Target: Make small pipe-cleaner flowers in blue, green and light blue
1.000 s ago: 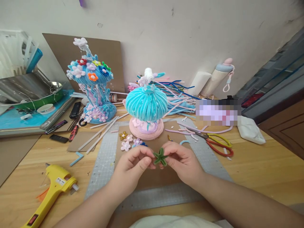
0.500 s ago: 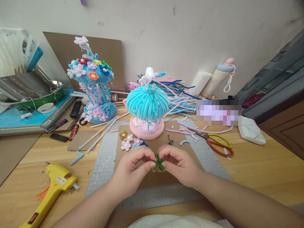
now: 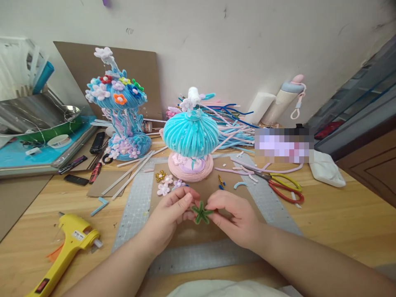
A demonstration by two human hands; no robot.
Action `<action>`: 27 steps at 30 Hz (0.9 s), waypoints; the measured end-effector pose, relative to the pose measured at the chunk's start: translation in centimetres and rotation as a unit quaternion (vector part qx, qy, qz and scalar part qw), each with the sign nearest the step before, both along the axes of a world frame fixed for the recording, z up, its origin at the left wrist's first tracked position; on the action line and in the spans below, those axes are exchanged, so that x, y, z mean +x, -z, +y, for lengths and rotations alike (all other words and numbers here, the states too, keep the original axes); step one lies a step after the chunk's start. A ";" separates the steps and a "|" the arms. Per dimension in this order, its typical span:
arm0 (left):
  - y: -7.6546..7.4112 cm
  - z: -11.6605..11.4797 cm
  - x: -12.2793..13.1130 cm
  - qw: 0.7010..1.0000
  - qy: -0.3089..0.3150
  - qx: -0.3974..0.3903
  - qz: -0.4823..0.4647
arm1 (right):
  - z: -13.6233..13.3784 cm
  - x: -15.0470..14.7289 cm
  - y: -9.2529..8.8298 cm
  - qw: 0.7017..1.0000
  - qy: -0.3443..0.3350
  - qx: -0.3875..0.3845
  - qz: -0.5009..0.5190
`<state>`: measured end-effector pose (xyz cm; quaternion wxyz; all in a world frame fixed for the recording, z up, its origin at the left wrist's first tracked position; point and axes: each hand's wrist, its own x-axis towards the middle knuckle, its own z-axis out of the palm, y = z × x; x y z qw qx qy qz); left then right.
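Note:
A small dark green pipe-cleaner flower (image 3: 202,213) with narrow looped petals is between my hands, above a brown cardboard sheet (image 3: 216,237). My right hand (image 3: 236,214) pinches one petal between thumb and fingers. On the other side, my left hand (image 3: 170,214) has its thumb raised off the flower, its fingers apart and curled behind the petals. Just beyond my hands stands a turquoise pipe-cleaner lamp (image 3: 191,134) on a round pink base. Several small finished flowers, with a lilac one (image 3: 178,184) and a gold one (image 3: 160,176), lie beside that base.
A yellow glue gun (image 3: 72,239) lies at the left and scissors (image 3: 284,183) at the right. A grey cutting mat (image 3: 173,264) is under the cardboard. A blue flowered lamp (image 3: 122,99) stands back left, loose pipe cleaners (image 3: 235,138) behind. A bottle (image 3: 284,101) leans on the wall.
My left thumb has lifted off the green flower and its fingers have loosened. The flower has shifted slightly left and turned, showing its petals more openly. My right hand keeps its pinch.

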<state>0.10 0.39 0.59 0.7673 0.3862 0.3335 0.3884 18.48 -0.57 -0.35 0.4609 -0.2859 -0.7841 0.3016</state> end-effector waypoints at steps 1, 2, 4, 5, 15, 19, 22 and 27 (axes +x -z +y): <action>0.1 -0.1 0.1 1.000 0.017 -0.007 0.002 | 0.0 0.1 0.0 0.999 0.012 0.030 -0.005; 0.1 -0.2 0.1 0.999 0.030 -0.010 0.009 | 0.0 0.2 0.0 0.998 0.023 0.053 -0.011; 0.2 -0.3 0.3 0.999 0.032 -0.009 0.026 | 0.1 0.3 0.1 0.996 0.038 0.080 -0.031; 0.1 -0.4 0.4 0.999 0.025 -0.009 0.032 | 0.1 0.3 0.2 0.995 0.040 0.087 -0.041; 0.1 -0.4 0.8 0.999 -0.029 -0.007 0.036 | 0.0 -0.1 0.1 0.991 0.060 0.067 -0.097; 0.4 -0.5 1.0 0.998 -0.040 0.003 0.049 | -0.1 -0.1 0.2 0.981 0.080 0.092 -0.149; 0.3 -0.6 1.1 0.998 -0.038 -0.004 0.049 | -0.1 0.1 0.5 0.972 0.097 0.118 -0.176; 0.2 -0.6 1.1 0.998 -0.045 -0.026 0.032 | -0.2 0.2 0.6 0.965 0.116 0.143 -0.186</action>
